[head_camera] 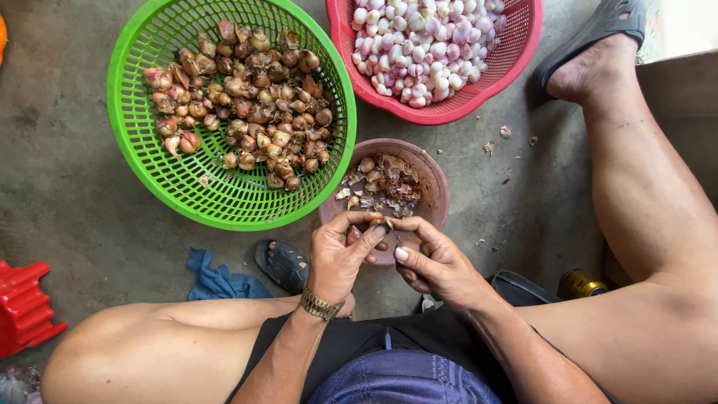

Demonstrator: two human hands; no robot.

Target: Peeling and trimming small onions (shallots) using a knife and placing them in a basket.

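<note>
My left hand [345,254] and my right hand [434,258] meet over a small pink bowl [436,196] that holds dry peelings. Between the fingertips of both hands is a small shallot [383,225], its brown skin partly pulled away. The left hand grips it while the right thumb and fingers pinch at its skin. A gold watch sits on my left wrist. A green basket [149,161] of unpeeled shallots stands at the upper left, and a red basket [516,56] of peeled pale-pink shallots at the upper right.
I sit low on a concrete floor with both bare legs spread. A sandalled foot [594,52] rests by the red basket. A blue cloth [217,280], a red plastic item [22,307] and a small can [580,284] lie nearby. Skin flakes dot the floor.
</note>
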